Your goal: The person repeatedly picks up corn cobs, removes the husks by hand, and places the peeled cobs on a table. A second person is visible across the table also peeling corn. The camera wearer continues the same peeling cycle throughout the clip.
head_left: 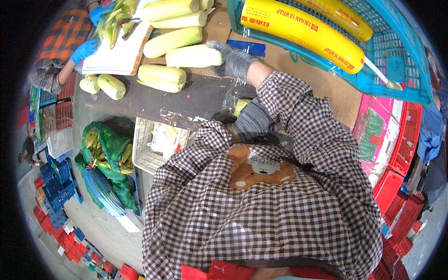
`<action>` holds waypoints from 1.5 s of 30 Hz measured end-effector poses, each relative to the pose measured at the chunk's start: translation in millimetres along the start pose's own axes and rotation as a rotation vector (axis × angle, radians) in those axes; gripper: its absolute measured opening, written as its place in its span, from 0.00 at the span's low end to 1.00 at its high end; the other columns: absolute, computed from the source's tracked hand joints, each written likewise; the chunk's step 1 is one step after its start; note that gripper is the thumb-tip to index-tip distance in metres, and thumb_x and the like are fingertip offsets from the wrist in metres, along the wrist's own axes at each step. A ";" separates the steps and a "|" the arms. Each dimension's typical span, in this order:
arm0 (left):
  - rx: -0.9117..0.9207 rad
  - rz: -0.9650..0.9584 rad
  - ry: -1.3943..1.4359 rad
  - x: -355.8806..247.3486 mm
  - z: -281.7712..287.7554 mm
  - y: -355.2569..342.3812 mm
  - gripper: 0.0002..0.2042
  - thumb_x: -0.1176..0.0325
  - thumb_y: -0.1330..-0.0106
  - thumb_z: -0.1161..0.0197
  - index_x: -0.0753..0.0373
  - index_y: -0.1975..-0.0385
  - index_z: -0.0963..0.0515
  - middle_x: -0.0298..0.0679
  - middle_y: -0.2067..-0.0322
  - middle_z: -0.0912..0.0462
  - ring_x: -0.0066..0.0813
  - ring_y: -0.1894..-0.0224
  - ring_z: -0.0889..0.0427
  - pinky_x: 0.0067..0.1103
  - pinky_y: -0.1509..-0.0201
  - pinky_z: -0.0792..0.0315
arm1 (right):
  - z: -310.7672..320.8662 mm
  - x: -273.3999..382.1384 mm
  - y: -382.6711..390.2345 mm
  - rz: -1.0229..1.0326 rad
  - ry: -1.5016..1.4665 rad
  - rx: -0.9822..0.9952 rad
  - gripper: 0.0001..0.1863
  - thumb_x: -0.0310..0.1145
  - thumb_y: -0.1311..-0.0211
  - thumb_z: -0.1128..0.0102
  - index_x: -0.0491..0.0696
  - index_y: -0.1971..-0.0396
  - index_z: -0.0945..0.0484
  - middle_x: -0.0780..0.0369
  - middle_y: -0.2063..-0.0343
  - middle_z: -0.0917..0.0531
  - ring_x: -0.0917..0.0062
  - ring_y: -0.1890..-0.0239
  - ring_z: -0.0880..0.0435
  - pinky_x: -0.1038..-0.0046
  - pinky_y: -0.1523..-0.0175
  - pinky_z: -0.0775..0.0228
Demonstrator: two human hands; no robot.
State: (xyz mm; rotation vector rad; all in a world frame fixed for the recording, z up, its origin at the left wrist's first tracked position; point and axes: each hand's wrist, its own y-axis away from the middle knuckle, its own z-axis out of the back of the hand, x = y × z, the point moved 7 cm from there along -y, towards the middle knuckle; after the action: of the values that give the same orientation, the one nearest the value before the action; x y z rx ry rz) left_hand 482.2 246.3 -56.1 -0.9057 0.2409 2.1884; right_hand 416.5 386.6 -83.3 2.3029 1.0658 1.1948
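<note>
My right hand [234, 59], in a grey knit glove, reaches over the dark table and is closed on the right end of a pale, husked ear of corn [192, 56]. Closer to my body, my left hand [254, 122], also gloved in grey, is bent around a piece of corn [240, 107]; only its yellow-green end shows, and most of my fingertips are hidden. Clear film glints around that spot. Another husked ear [162, 78] lies just nearer than the one in my right hand, and a greener ear [172, 42] lies just beyond it.
At the far right a blue crate [406, 70] holds yellow film rolls [303, 32]. Across on the left, a person's blue-gloved hand [85, 50] is beside a white tray [112, 58] with husks. Below the table edge are a white basket [148, 157] and a green net sack [100, 144].
</note>
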 end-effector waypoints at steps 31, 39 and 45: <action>0.030 0.089 0.060 7.7 -0.6 23.4 0.16 0.62 0.37 0.55 0.62 0.54 0.30 0.41 0.55 0.29 0.30 0.54 0.29 0.21 0.50 0.35 | -213.5 -24.6 123.2 1.396 1.236 0.351 0.17 0.34 0.46 0.48 0.45 0.56 0.33 0.55 0.64 0.26 0.69 0.59 0.27 0.72 0.52 0.35; 0.071 0.142 -0.150 -5.6 10.5 2.4 0.16 0.61 0.37 0.54 0.63 0.56 0.28 0.42 0.57 0.27 0.31 0.57 0.26 0.22 0.53 0.32 | -77.7 44.5 31.0 1.004 1.849 -0.208 0.31 0.48 0.55 0.40 0.42 0.54 0.34 0.51 0.60 0.27 0.62 0.57 0.27 0.65 0.51 0.36; 0.359 0.236 0.018 -0.9 -0.7 -8.2 0.26 0.47 0.43 0.51 0.63 0.54 0.30 0.47 0.55 0.29 0.39 0.51 0.33 0.28 0.44 0.42 | -41.0 41.1 -0.6 0.630 2.188 -0.090 0.41 0.48 0.62 0.35 0.46 0.47 0.40 0.52 0.55 0.30 0.63 0.52 0.29 0.66 0.48 0.38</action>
State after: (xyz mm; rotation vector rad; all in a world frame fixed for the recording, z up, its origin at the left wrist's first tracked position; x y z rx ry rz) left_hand 488.7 251.3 -55.2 -0.7221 0.7564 2.2486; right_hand 398.3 415.9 -36.7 0.2452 0.3425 3.7976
